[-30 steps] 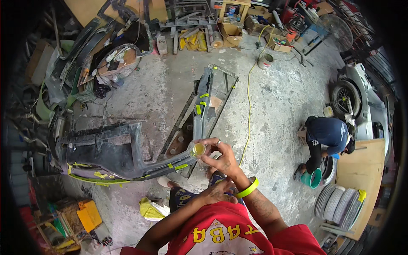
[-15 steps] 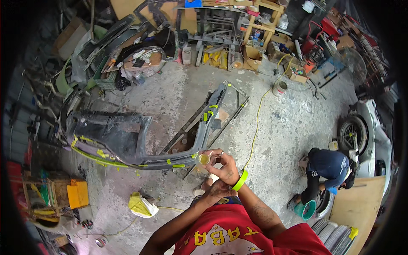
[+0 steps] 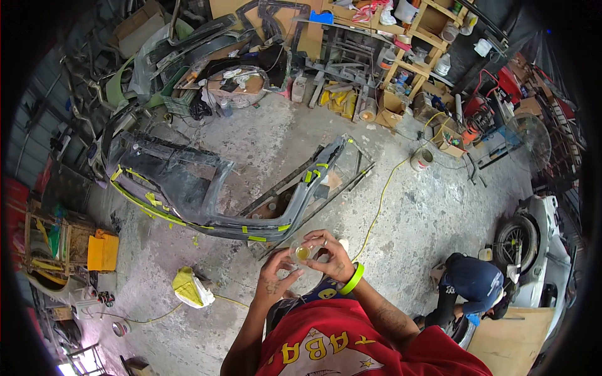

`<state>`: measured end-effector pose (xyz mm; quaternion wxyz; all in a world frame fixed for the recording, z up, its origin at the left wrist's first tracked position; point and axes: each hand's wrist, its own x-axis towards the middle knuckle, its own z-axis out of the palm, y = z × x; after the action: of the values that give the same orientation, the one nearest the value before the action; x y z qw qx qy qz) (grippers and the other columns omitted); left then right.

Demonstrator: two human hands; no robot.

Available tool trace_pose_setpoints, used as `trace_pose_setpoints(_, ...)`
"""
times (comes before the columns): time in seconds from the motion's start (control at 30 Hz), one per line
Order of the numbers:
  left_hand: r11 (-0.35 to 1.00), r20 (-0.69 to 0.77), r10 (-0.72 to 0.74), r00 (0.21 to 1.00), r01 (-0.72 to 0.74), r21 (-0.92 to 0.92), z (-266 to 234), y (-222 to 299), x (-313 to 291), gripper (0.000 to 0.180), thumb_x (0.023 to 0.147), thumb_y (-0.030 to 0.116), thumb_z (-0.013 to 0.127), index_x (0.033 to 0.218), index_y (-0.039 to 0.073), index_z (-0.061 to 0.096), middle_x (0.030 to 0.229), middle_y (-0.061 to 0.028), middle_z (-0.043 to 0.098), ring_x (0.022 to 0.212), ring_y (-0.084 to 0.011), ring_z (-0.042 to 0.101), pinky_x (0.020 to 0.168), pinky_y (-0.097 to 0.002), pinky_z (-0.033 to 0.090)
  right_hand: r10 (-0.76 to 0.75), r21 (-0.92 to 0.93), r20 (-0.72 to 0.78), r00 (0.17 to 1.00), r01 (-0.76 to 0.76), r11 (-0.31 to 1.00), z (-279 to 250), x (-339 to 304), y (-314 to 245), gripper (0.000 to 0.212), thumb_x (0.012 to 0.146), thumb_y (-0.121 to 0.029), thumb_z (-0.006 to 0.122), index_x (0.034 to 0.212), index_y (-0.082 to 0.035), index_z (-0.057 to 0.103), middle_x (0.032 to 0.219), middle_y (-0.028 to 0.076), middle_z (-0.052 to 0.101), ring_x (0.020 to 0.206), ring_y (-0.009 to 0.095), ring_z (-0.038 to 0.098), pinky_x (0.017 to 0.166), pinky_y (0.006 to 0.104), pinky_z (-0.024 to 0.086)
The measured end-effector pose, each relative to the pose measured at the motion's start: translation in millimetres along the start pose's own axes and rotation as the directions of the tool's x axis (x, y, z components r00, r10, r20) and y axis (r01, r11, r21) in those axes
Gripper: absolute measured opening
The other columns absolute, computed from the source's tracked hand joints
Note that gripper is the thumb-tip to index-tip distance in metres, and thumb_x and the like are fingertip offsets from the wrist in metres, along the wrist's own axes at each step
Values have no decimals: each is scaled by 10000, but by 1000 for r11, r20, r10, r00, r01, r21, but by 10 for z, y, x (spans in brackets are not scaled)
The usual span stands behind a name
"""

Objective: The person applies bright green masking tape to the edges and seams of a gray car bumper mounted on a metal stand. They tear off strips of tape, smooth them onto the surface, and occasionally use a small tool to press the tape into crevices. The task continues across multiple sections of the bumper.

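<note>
A small clear cup (image 3: 302,253) with yellowish liquid at its bottom is held up in front of my red shirt. My right hand (image 3: 333,258), with a neon-yellow band on its wrist, grips the cup between thumb and fingers from the right. From the left my left hand (image 3: 276,276) curves its fingers and thumb round the cup's other side. Just beyond my hands lies a grey car bumper (image 3: 204,210) with pieces of yellow-green tape along its edge.
A yellow cord (image 3: 380,203) runs across the concrete floor. A grey bucket (image 3: 422,160) stands at the right. Another person (image 3: 475,283) bends beside a car wheel (image 3: 515,243). A yellow-and-white bag (image 3: 191,288) lies at the left. Shelves and car parts line the back.
My left hand has come up from beside my right wrist to the cup's left side. The view has shifted, and the other person has bent lower.
</note>
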<state>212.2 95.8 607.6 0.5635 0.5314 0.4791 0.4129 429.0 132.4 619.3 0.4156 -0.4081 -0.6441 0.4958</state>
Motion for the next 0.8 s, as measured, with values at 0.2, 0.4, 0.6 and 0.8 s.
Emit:
trace_pose_setpoints(0.2, 996, 38, 60, 997, -63, 63, 766, -79, 717, 522, 849, 18, 807, 1330, 20, 602, 1202, -102, 690, 1012, -167, 691, 852, -310, 558, 122, 58, 92, 988, -127, 990, -945, 106, 367, 447, 796, -77, 837, 1224, -78, 708, 1198, 98, 618, 1048, 204, 637, 800, 301, 528)
trace_pose_setpoints(0.4, 986, 74, -73, 995, 60, 157, 1454, -106, 1477, 685, 798, -12, 762, 1434, 68, 520, 1304, -113, 626, 1061, -203, 655, 867, -345, 547, 109, 60, 184, 977, -122, 991, -2174, 408, 720, 460, 790, -38, 794, 1237, -74, 691, 1218, 105, 655, 1047, 209, 659, 814, 305, 555)
trace_pose_setpoints(0.6, 958, 66, 51, 997, -68, 279, 1947, 546, 2091, 975, 739, 109, 859, 1561, 75, 336, 1437, -157, 512, 1208, -286, 579, 1004, -416, 479, 141, 29, 267, 953, -154, 988, -3009, 741, 890, 466, 810, -73, 829, 1250, -61, 677, 1209, 95, 686, 967, 176, 686, 759, 283, 561)
trace_pose_setpoints(0.8, 746, 141, 136, 981, -195, 636, 2257, 897, 2466, 1077, 728, 301, 887, 1587, 65, 282, 1467, -197, 460, 1344, -377, 452, 1132, -509, 345, 98, 95, 256, 962, -125, 988, -3195, 918, 897, 498, 800, -22, 801, 1276, -45, 658, 1144, 101, 679, 842, 163, 668, 694, 291, 567)
